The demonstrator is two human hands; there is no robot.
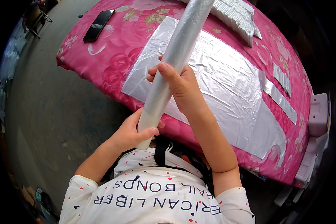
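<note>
Left hand (132,130) grips roll (175,59) base; right hand (177,84) grips mid-roll. Foil sheet (227,86) spans table (112,63); open floor (48,112) at 9 o'clock.

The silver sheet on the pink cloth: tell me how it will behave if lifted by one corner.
The silver sheet is creased and lies flat on the cloth, so it is probably thin and floppy and would sag. It looks light for its size; a draught might shift it. Its shiny face suggests slippery film.

Single head-worn fisheye view, looking steeply down, close over pink-covered table (100,63), edges bending
</note>
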